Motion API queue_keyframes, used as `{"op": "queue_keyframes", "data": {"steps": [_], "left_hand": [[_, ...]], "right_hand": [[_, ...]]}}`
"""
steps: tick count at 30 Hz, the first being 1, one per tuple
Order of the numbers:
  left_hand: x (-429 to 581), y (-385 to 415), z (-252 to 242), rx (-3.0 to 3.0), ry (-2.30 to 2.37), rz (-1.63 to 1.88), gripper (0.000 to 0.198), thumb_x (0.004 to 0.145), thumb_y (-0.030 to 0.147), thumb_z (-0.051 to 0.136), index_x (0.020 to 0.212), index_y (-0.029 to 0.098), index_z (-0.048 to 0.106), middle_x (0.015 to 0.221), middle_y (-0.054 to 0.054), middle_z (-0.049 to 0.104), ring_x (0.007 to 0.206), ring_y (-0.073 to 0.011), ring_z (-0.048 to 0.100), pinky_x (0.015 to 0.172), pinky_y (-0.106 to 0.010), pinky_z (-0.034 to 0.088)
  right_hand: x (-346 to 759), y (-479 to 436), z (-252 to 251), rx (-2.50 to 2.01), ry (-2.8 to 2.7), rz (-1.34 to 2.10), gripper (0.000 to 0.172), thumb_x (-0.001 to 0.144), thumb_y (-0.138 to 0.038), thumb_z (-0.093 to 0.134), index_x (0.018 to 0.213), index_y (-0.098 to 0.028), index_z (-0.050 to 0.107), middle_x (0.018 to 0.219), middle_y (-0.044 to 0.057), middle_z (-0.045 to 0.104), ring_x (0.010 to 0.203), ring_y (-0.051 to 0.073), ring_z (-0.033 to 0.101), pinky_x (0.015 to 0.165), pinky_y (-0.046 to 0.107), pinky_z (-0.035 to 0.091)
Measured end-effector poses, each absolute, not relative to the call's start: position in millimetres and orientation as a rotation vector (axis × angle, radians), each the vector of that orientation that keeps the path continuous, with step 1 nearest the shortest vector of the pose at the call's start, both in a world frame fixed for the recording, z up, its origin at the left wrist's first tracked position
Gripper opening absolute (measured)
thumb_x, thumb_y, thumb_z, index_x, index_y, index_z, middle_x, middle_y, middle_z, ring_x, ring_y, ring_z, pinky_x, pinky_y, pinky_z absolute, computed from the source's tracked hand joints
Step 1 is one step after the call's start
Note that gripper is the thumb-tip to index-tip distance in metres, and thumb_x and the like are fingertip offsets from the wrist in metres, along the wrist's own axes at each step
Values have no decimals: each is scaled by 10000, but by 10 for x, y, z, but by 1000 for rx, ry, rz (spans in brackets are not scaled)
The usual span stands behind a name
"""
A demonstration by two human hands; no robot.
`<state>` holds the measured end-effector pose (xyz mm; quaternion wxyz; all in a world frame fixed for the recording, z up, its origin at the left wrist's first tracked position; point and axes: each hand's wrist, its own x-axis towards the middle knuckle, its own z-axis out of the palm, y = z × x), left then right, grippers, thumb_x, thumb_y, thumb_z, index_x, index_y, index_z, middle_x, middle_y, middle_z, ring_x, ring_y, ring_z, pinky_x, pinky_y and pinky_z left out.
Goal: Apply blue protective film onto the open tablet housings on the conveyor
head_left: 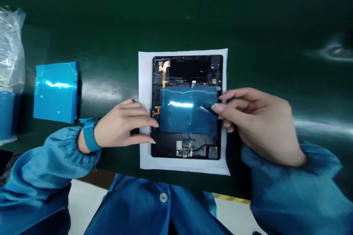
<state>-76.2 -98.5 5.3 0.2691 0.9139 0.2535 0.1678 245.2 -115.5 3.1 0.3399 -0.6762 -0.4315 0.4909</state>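
Observation:
An opened tablet (171,147) lies flat in front of me, its inner parts facing up. A glossy blue film sheet (182,117) covers its middle. My left hand (129,123) is at the tablet's left edge, thumb and forefinger apart, holding nothing. At the film's right edge is my right hand (256,117), its thumb over the edge and the other fingers bent beside it; they appear to pinch the film. What lies beneath the film is mostly hidden.
White paper (184,166) lies under the tablet on the dark green table (110,25). To the left is a stack of blue film sheets (55,95). A clear plastic bag (11,51) with blue sheets stands at the far left.

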Motion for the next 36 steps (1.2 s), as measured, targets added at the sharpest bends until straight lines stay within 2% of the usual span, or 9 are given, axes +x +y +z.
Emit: {"op": "queue_keyframes", "data": {"steps": [5,10,16,18,20,23,27,32,36], "left_hand": [[-530,-963,204,2806,781,342,262,1067,332,543,1174,198,741,931,-54,710,839,-201,606,704,-335,415],[79,-884,164,2949,747,-13,392,1037,158,456,1338,252,689,1041,-92,678,956,-253,627,770,-374,423],[255,-745,114,2833,741,-69,477,987,131,473,1420,259,627,1185,-117,683,1075,-281,647,870,-401,473],[24,-680,118,2758,866,55,484,976,193,517,1453,223,594,1292,-135,664,1179,-306,628,966,-441,487],[-269,-617,106,2674,1015,200,588,966,375,602,1514,179,524,1464,-178,582,1348,-363,549,1101,-513,448],[-618,-561,45,2567,1104,163,1070,814,756,695,1621,139,360,1669,-245,362,1547,-467,326,1247,-647,273],[-731,-565,-59,2466,1089,3,1327,708,938,630,1671,116,231,1739,-265,181,1619,-475,164,1299,-676,99],[-688,-580,-99,2452,1064,29,1343,704,958,606,1678,121,211,1748,-254,143,1632,-458,126,1311,-652,59],[-692,-585,-101,2463,1060,14,1337,716,939,620,1678,109,205,1749,-253,135,1634,-456,118,1315,-641,49]], "right_hand": [[2385,-1102,-24,-1547,-905,1170,415,731,-472,894,762,-198,585,476,-46,587,312,71,426,281,189,290],[2398,-1056,-158,-1472,-990,1150,400,787,-515,843,744,-207,592,512,-53,596,347,65,440,308,190,313],[2434,-1098,-231,-1439,-1198,1062,354,886,-533,753,794,-207,650,577,-34,642,385,86,485,354,220,364],[2384,-1172,-166,-1423,-1515,921,298,947,-490,693,907,-197,729,752,18,752,514,116,620,466,246,483],[2294,-1245,-85,-1306,-1993,718,293,990,-443,645,1083,-198,776,1066,74,811,786,170,751,662,284,578],[2131,-1244,-7,-1010,-2606,405,408,1034,-445,574,1315,-193,729,1408,89,706,1024,222,768,760,302,579],[2000,-986,-17,-900,-2900,140,517,1065,-509,488,1443,-199,654,1507,65,628,884,210,777,651,320,529],[1975,-820,-39,-1085,-2848,-13,565,1082,-527,422,1464,-172,640,1501,64,628,933,239,773,650,333,499],[1964,-940,-41,-902,-2905,50,644,1060,-597,434,1436,-124,658,1505,123,614,806,219,755,644,346,507]]}}
